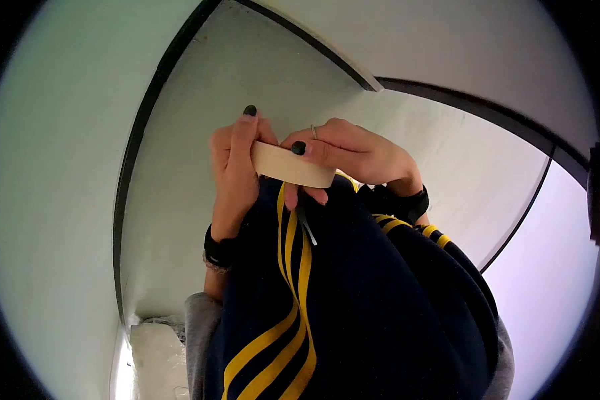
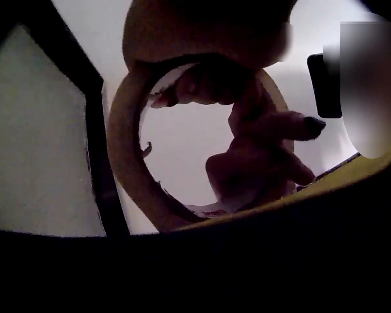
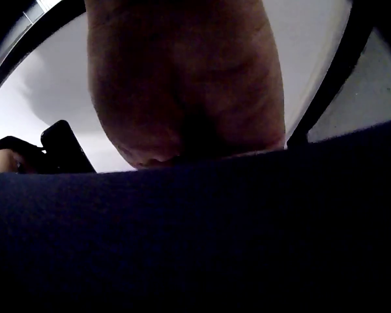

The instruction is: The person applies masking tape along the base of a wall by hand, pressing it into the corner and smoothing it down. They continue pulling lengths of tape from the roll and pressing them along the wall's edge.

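A roll of cream-coloured masking tape [image 1: 292, 165] is held between both hands in front of the body. My left hand [image 1: 232, 167] grips its left end, fingers curled and the dark-nailed thumb pointing up. From the other side, my right hand [image 1: 363, 153] holds the roll with its thumb lying on the outer band, and fingertips show below the lower edge. In the left wrist view the tape roll [image 2: 127, 140] appears as an open ring, with fingers [image 2: 251, 163] reaching through and across it. Only the shadowed heel of the right hand [image 3: 186, 78] shows in the right wrist view.
Navy fabric with yellow stripes [image 1: 300, 300] spreads below the hands; a thin dark strip with a pale tip [image 1: 311, 233] hangs there. Pale panels with dark edging [image 1: 133, 153] surround the person. Something white in clear plastic [image 1: 157, 360] stands at lower left.
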Available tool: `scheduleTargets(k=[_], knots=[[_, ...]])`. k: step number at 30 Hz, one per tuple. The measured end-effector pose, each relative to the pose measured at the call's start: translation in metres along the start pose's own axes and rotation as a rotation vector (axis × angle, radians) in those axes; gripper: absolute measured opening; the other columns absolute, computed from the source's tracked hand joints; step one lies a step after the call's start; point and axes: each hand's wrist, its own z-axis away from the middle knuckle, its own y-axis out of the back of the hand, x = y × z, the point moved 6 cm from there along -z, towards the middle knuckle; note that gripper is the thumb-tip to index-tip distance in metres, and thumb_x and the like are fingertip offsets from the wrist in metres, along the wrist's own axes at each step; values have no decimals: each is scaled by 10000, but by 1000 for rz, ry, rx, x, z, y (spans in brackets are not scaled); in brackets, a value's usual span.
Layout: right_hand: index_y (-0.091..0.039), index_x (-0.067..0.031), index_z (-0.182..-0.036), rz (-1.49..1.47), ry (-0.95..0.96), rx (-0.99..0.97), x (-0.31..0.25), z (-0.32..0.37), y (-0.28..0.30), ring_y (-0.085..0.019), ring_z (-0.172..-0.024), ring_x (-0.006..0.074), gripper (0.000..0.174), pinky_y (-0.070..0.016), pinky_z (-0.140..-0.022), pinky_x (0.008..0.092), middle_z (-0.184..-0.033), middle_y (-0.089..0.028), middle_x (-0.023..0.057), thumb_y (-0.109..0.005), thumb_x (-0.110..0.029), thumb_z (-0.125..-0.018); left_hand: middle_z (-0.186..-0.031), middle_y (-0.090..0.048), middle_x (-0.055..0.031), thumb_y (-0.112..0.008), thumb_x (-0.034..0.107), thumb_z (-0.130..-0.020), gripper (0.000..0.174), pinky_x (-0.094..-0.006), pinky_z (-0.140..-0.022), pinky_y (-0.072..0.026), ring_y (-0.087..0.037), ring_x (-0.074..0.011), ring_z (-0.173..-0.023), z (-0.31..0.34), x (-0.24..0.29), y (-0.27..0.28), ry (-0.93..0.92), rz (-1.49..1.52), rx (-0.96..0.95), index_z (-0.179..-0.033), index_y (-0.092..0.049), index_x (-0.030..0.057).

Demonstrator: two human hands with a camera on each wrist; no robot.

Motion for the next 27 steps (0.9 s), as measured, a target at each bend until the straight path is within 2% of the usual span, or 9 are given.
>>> scheduleTargets(k=[2, 5, 9, 13, 17, 19, 20, 22, 27], knots=[[-568, 36, -1009, -8, 34, -12, 3, 2, 2, -570, -571, 116, 415, -483, -599, 229, -834, -665, 98, -332, -304, -980, -504, -426, -12, -373, 248, -935, 483, -251, -475, -252, -348, -78, -483, -1, -5, 3, -14, 8, 31, -519, -423, 8], [-581, 27, -996, -38, 8, 17, 1, 3, 3, -578, -569, 116, 404, -490, -597, 222, -814, -667, 99, -343, -298, -978, -498, -398, -1, -387, 240, -925, 470, -255, -476, -244, -323, -78, -480, 2, 11, 8, -440, -607, 136, -513, -426, 17], [-583, 5, -939, -51, -108, 31, -1, -1, -2, -530, -510, 82, 349, -417, -494, 196, -684, -634, 67, -416, -301, -952, -525, -406, -1, -390, 236, -922, 458, -252, -493, -253, -330, -80, -506, -2, -2, 10, -112, -129, 81, -520, -425, 21], [-566, 4, -904, 32, -161, 55, -1, -4, -2, -473, -465, 59, 320, -346, -437, 179, -642, -610, 61, -450, -292, -941, -553, -413, -2, -392, 233, -920, 446, -248, -510, -261, -337, -82, -532, 1, -3, 11, -93, -104, 103, -527, -424, 24], [-571, 20, -949, -13, -106, 71, 0, -5, -2, -473, -464, 66, 320, -368, -448, 187, -645, -614, 68, -418, -261, -953, -557, -413, -4, -387, 227, -922, 442, -252, -512, -269, -339, -84, -531, -2, -8, 5, 13, 99, 11, -530, -425, 27], [-583, -19, -851, -49, -119, 127, -1, -3, 0, -499, -502, 71, 350, -377, -468, 204, -622, -596, 31, -419, -313, -948, -543, -402, -7, -378, 223, -916, 438, -260, -513, -270, -334, -91, -524, 6, -4, 12, -206, -292, 309, -524, -413, 30], [-583, -19, -851, -49, -120, 128, 0, -3, -1, -499, -502, 71, 350, -377, -468, 204, -622, -596, 31, -419, -313, -948, -543, -402, -7, -378, 223, -916, 438, -260, -513, -270, -334, -91, -524, 5, -8, 18, -206, -291, 309, -524, -413, 30], [-593, -16, -867, -153, -116, 192, 4, -3, 0, -515, -507, 77, 376, -395, -481, 199, -617, -592, 32, -404, -330, -952, -526, -390, -8, -375, 226, -904, 430, -266, -509, -264, -329, -95, -517, -6, -25, 20, 3, 225, 44, -520, -400, 35], [-603, 1, -885, -31, -138, 151, -10, -5, -4, -512, -478, 70, 352, -391, -460, 180, -599, -584, 30, -401, -278, -956, -510, -377, -7, -379, 229, -891, 429, -271, -487, -242, -315, -94, -496, -6, -8, 15, -39, 146, 28, -509, -387, 33]])
